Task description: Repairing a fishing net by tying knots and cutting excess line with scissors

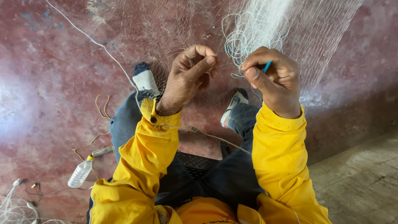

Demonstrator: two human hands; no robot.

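My left hand [188, 76] is raised in front of me, its fingers curled and pinching the fine white fishing net [257, 29]. My right hand [275, 81] is beside it, closed around a thin blue tool [267, 66] whose tip sticks out between the fingers, with net thread bunched right above it. The net hangs from the top right and spreads thinly over my knees. Both arms wear yellow sleeves.
I sit on a dark plastic crate [198, 162] with legs in dark trousers and feet in socks [145, 79] on a reddish floor. A clear plastic bottle with a yellow cap [80, 173] lies at the left. Loose cords and white line [16, 207] lie lower left. Grey paving is at the right.
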